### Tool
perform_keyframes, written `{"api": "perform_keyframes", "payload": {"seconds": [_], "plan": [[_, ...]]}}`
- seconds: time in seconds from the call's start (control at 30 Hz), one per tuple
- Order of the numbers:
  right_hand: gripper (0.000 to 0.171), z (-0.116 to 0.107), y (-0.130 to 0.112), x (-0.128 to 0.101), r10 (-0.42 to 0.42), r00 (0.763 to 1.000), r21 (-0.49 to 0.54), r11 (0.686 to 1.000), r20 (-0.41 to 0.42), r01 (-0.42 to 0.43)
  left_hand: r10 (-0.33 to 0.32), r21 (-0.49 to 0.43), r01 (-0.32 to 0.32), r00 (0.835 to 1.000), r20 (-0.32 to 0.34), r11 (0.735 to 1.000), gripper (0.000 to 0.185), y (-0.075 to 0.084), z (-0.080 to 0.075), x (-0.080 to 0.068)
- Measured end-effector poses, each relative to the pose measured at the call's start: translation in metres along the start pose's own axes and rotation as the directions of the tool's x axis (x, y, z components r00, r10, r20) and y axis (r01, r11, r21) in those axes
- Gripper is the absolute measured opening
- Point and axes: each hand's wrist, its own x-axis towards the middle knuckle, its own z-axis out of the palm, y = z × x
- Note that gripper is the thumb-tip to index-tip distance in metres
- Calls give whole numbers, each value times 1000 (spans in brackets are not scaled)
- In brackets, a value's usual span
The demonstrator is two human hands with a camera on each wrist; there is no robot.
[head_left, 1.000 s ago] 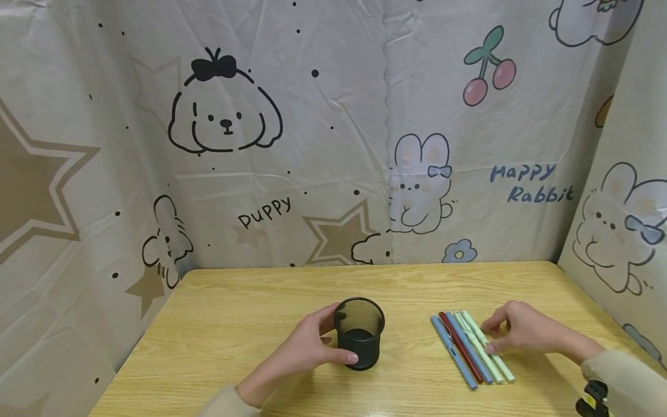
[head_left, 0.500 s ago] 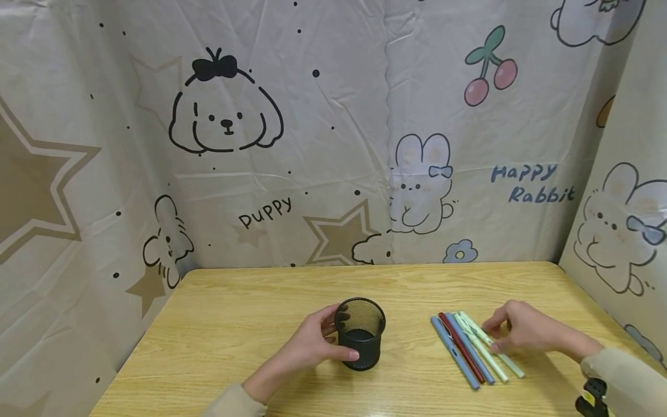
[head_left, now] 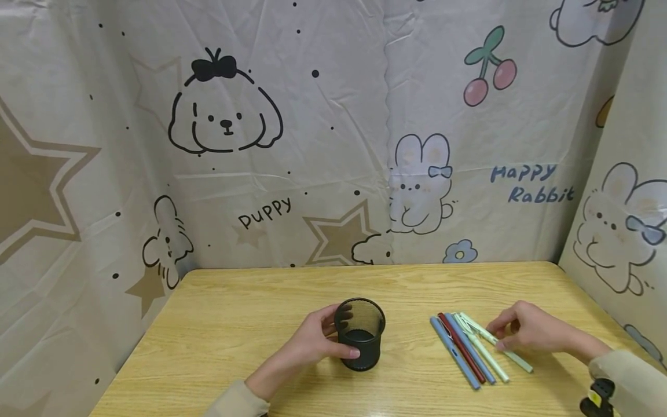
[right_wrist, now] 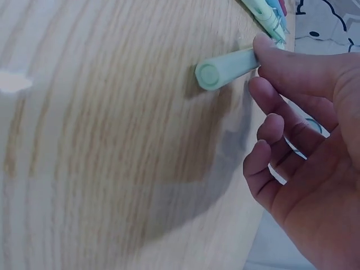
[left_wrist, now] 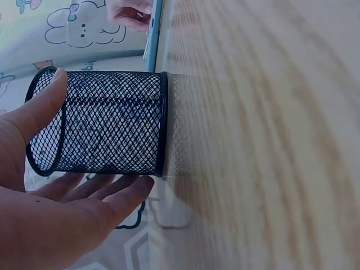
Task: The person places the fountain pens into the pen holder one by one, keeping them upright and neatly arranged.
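A black mesh pen holder [head_left: 367, 354] stands upright on the table, open end up. My left hand [head_left: 315, 338] holds it from the left, thumb at the near side and fingers around the back; the left wrist view shows the thumb at the rim. On the right, my right hand [head_left: 537, 328] pinches a light green pen [right_wrist: 228, 68] by its middle between thumb and fingers. That pen lies slanted, its near end swung away from a second light green pen [head_left: 491, 357]. Beside these lie a blue pen [head_left: 478, 351], a dark red pen [head_left: 465, 347] and another blue pen [head_left: 458, 358].
The light wooden table [head_left: 250, 313] carries the holder near its middle and the pens to the right. A cream cloth [head_left: 333, 116] printed with cartoon animals hangs behind the table and along both sides.
The right hand has shifted slightly right, turning the outer light green pen so its near end fans out from the row. The left hand and pen holder have stayed nearly still.
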Motion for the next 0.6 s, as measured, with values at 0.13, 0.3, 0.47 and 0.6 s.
{"api": "perform_keyframes", "payload": {"seconds": [0.13, 0.3, 0.47, 0.6], "plan": [[25, 0, 2, -2, 6, 1000, 41, 999, 2, -6, 3, -17, -3, 1000, 4, 1000, 88, -1, 0, 0], [26, 2, 3, -2, 23, 1000, 58, 998, -11, -22, 10, -40, -10, 1000, 15, 999, 89, -2, -1, 1], [26, 3, 1, -2, 33, 999, 59, 998, -27, -31, 13, -62, -11, 1000, 21, 998, 87, -2, -2, 1], [27, 3, -1, -1, 61, 998, 65, 996, -22, -59, 10, -59, -8, 1000, 26, 998, 87, -2, -2, 1]]}}
